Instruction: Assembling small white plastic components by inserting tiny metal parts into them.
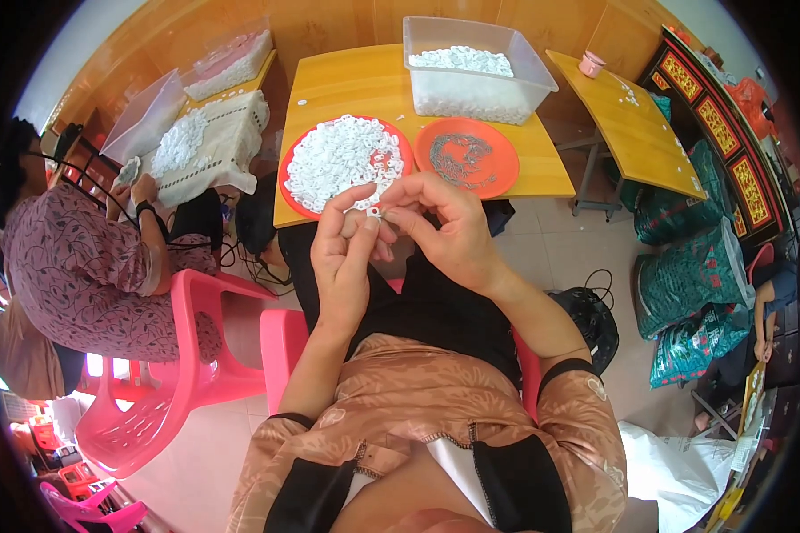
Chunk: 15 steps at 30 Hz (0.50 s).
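Pinching fingertips half-hiding small white ring

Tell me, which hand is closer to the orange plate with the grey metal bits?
Right. The right hand is just below the orange plate; the left hand sits farther left, under the red plate of white rings.

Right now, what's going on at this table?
A seated person pinches a small white ring between the left hand and right hand, over their lap. In front, a red plate is heaped with white rings; an orange plate holds thin metal parts. A clear bin sits behind.
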Each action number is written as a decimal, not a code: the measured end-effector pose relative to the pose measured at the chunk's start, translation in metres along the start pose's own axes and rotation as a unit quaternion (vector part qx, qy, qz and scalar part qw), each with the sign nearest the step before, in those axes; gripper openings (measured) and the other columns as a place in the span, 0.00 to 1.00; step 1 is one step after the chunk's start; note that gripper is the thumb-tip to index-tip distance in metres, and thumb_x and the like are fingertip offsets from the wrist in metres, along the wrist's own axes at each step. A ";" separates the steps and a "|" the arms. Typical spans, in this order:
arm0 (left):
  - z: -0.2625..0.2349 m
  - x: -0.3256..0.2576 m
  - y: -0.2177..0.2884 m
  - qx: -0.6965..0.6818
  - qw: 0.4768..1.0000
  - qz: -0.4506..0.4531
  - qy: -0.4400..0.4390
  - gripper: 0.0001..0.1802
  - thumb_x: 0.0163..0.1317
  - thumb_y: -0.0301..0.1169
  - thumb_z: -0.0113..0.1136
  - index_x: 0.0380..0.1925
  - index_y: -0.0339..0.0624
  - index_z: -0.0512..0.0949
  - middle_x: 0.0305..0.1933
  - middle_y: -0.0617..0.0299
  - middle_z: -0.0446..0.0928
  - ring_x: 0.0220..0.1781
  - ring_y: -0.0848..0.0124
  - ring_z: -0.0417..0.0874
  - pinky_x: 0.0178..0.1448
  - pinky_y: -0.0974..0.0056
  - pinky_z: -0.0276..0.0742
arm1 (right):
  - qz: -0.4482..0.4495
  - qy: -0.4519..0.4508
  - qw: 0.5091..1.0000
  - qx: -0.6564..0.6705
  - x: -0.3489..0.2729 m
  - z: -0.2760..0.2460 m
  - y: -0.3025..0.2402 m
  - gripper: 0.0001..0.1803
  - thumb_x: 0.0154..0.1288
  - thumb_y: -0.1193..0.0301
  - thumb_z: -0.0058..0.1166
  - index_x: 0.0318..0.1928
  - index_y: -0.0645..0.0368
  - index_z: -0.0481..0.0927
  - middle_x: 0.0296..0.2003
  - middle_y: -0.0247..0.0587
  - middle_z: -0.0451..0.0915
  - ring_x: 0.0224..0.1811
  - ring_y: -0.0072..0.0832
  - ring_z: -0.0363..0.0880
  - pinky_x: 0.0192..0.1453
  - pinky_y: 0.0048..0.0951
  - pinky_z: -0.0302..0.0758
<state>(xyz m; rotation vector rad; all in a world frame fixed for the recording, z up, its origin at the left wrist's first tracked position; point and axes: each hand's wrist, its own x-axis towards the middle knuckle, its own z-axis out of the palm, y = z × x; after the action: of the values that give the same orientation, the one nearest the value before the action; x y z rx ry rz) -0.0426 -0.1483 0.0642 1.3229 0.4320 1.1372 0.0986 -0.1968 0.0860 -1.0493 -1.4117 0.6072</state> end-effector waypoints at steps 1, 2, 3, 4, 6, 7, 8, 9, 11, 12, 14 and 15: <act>-0.001 -0.001 0.000 0.002 1.000 0.005 0.004 0.16 0.65 0.24 0.47 0.53 0.36 0.68 0.27 0.64 0.75 0.25 0.81 0.70 0.30 0.77 0.65 | -0.004 0.005 1.000 -0.007 0.000 0.002 0.002 0.08 0.62 0.82 0.52 0.42 0.65 0.73 0.33 0.36 0.79 0.35 0.16 0.77 0.38 0.17 0.73; -0.002 -0.001 -0.001 -0.010 1.000 -0.003 -0.002 0.16 0.65 0.24 0.47 0.54 0.36 0.67 0.27 0.65 0.74 0.25 0.81 0.70 0.31 0.77 0.65 | -0.010 -0.001 1.000 -0.005 -0.001 0.004 0.004 0.08 0.62 0.82 0.52 0.42 0.65 0.73 0.33 0.36 0.79 0.35 0.16 0.77 0.38 0.17 0.73; -0.002 -0.002 0.000 -0.021 1.000 -0.011 -0.007 0.16 0.65 0.24 0.47 0.54 0.37 0.67 0.27 0.65 0.74 0.26 0.81 0.71 0.31 0.77 0.65 | -0.015 0.012 1.000 -0.012 -0.002 0.004 0.007 0.08 0.62 0.82 0.52 0.42 0.65 0.72 0.33 0.36 0.78 0.34 0.16 0.77 0.38 0.17 0.73; -0.004 -0.003 0.002 -0.016 1.000 -0.002 0.005 0.16 0.65 0.24 0.47 0.54 0.37 0.67 0.27 0.65 0.74 0.26 0.81 0.71 0.31 0.77 0.65 | -0.020 0.021 0.999 -0.014 -0.002 0.007 0.010 0.08 0.62 0.83 0.51 0.42 0.65 0.72 0.33 0.36 0.78 0.34 0.16 0.76 0.38 0.17 0.73; -0.004 -0.006 0.008 0.019 1.000 -0.008 -0.008 0.17 0.66 0.24 0.47 0.55 0.38 0.67 0.27 0.65 0.73 0.26 0.82 0.71 0.33 0.77 0.67 | -0.017 0.003 1.000 0.019 -0.005 0.011 0.005 0.08 0.62 0.84 0.50 0.41 0.65 0.70 0.33 0.37 0.77 0.35 0.16 0.76 0.40 0.18 0.73; -0.007 -0.007 0.008 0.032 0.999 0.002 -0.007 0.17 0.65 0.24 0.48 0.54 0.38 0.68 0.26 0.65 0.73 0.26 0.82 0.71 0.32 0.76 0.68 | 0.004 0.008 0.999 0.040 -0.005 0.014 0.000 0.08 0.61 0.85 0.50 0.40 0.64 0.69 0.33 0.37 0.77 0.35 0.17 0.75 0.40 0.18 0.73; -0.007 -0.008 0.007 0.048 0.999 0.008 0.001 0.16 0.65 0.24 0.48 0.54 0.38 0.69 0.26 0.65 0.73 0.26 0.82 0.72 0.30 0.76 0.68 | 0.026 0.016 0.998 0.056 -0.006 0.014 -0.003 0.09 0.61 0.86 0.50 0.38 0.63 0.68 0.33 0.37 0.76 0.36 0.17 0.75 0.41 0.18 0.72; -0.006 -0.008 0.006 0.047 0.999 0.007 0.003 0.15 0.65 0.25 0.48 0.52 0.37 0.70 0.26 0.65 0.73 0.25 0.82 0.72 0.30 0.76 0.68 | 0.001 0.031 0.998 0.059 -0.006 0.015 0.000 0.08 0.61 0.85 0.51 0.37 0.63 0.68 0.32 0.37 0.76 0.34 0.17 0.75 0.39 0.18 0.72; -0.006 -0.007 0.003 0.046 0.999 0.003 0.000 0.13 0.65 0.25 0.48 0.49 0.36 0.71 0.26 0.65 0.73 0.25 0.82 0.71 0.30 0.76 0.68 | -0.025 0.055 0.997 0.048 -0.006 0.017 0.003 0.09 0.60 0.86 0.51 0.35 0.62 0.67 0.31 0.37 0.76 0.33 0.17 0.75 0.39 0.18 0.72; -0.007 -0.007 0.002 0.048 0.999 -0.001 -0.005 0.12 0.65 0.25 0.48 0.47 0.36 0.72 0.26 0.65 0.73 0.25 0.82 0.71 0.30 0.76 0.69 | -0.019 0.057 0.996 0.060 -0.005 0.019 0.001 0.10 0.61 0.87 0.50 0.34 0.62 0.64 0.32 0.39 0.76 0.34 0.18 0.75 0.39 0.19 0.73; -0.007 -0.007 0.006 0.055 0.998 0.005 -0.008 0.10 0.64 0.25 0.48 0.44 0.34 0.73 0.26 0.65 0.73 0.26 0.81 0.72 0.31 0.75 0.69 | -0.021 0.056 0.997 0.055 -0.004 0.019 0.004 0.12 0.60 0.87 0.50 0.33 0.61 0.62 0.32 0.40 0.76 0.34 0.18 0.75 0.40 0.19 0.73; -0.009 -0.006 0.007 0.055 0.998 0.014 -0.009 0.10 0.64 0.24 0.49 0.44 0.34 0.72 0.25 0.64 0.73 0.26 0.81 0.72 0.31 0.75 0.70 | -0.024 0.045 0.997 0.060 -0.003 0.020 0.004 0.12 0.60 0.87 0.50 0.33 0.61 0.62 0.32 0.40 0.76 0.34 0.18 0.75 0.40 0.19 0.73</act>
<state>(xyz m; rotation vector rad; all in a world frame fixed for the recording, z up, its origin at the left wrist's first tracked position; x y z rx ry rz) -0.0549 -0.1497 0.0660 1.4365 0.4697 1.1371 0.0799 -0.1930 0.0781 -0.9343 -1.3033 0.5954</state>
